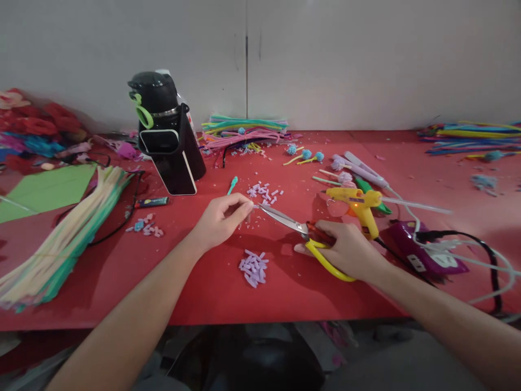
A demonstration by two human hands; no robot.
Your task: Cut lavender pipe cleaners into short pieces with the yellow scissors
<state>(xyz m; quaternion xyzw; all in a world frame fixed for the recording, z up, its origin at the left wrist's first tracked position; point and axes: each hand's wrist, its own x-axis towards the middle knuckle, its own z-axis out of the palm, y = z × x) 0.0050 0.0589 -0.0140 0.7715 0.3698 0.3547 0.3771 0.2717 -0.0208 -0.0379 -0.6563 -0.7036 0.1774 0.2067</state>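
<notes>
My right hand (344,247) grips a pair of scissors (285,219) with yellow and orange-red handles. Their blades point left, with the tips at the fingertips of my left hand (223,220). Thumb and forefinger of that hand are pinched together on a small pale purple piece (255,206), mostly hidden by the fingers. Just behind the blades lies a scatter of short purple pieces (264,191). Nearer to me is a heaped pile of purple pieces (253,268). A teal fuzzy stem (232,185) lies beyond my left hand.
A yellow glue gun (358,203) and a purple power strip (427,252) with cords are at right. Left of centre stand a black bottle (154,92) and a phone (175,171). Bundled pipe cleaners (69,233) lie at left, beside a green sheet (49,190). Blue pom-pom stems (306,155) lie at back.
</notes>
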